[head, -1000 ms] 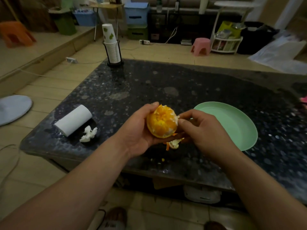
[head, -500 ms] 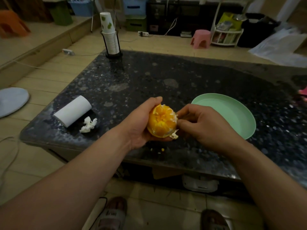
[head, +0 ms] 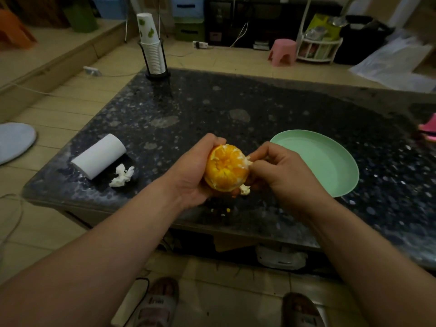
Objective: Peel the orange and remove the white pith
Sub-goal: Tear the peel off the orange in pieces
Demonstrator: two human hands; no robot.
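Observation:
A mostly peeled orange (head: 225, 167) shows bare segments with white pith patches on its right side. My left hand (head: 193, 172) cups it from the left and below, thumb over the top, above the near edge of the dark speckled table (head: 236, 109). My right hand (head: 280, 172) pinches a strip of white pith (head: 248, 160) at the orange's right side. A scrap of peel and pith (head: 245, 190) hangs under the fruit by my right fingers.
A pale green plate (head: 330, 161) lies just right of my hands. A white paper roll (head: 100, 159) and a crumpled tissue (head: 122, 174) sit at the left. A cup stack in a black holder (head: 152, 50) stands at the far left corner. Small crumbs (head: 224, 210) dot the table edge.
The view has tilted down a little. The orange has turned in my left hand, showing more bare segments, and my right fingers have shifted along its right side onto the pith.

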